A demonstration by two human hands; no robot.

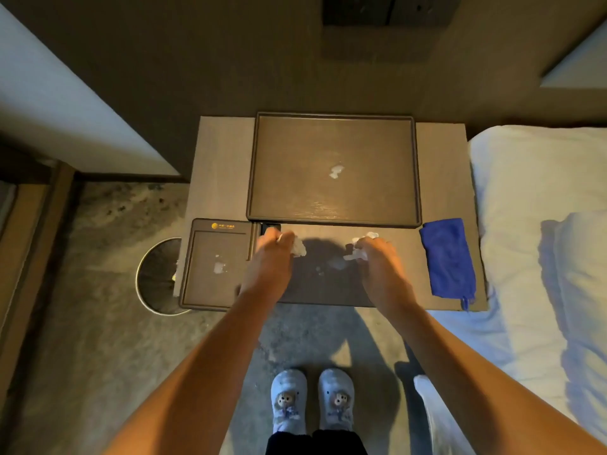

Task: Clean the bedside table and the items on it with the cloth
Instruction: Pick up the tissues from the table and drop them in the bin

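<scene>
- Cloth (448, 257), blue and folded, lies flat on the right part of the tabletop (220, 165), close to the right edge and to the bed (538, 205); no hand touches it.
- Left hand (272, 254) is over the front middle of the tabletop, with the fingers curled around a crumpled white paper scrap (298, 247) that sticks out at the fingertips.
- Right hand (377, 261) is a little to the right of it, also with the fingers bent around white crumpled paper pieces (359, 247); how firmly it holds them I cannot tell.
- Between the two hands some small pale bits (338, 264) lie on the dark surface, inside the shadow of the hands.
- Large dark tray (417, 172) takes the back middle of the tabletop, and one small white scrap (335, 171) lies near its centre.
- Smaller dark tray (197, 257) with a gold logo at its top sits at the front left corner and goes a little over the table edge; a pale scrap (219, 267) lies on it.
- A small black thing (270, 226) shows just above the left hand, between the two trays; what it is I cannot tell.
- A round metal bin (157, 277) stands on the floor at the left of the table, partly under the small tray.
- At the bottom centre of the frame two light slippers (312, 399) with doll figures stand on the carpet.
</scene>
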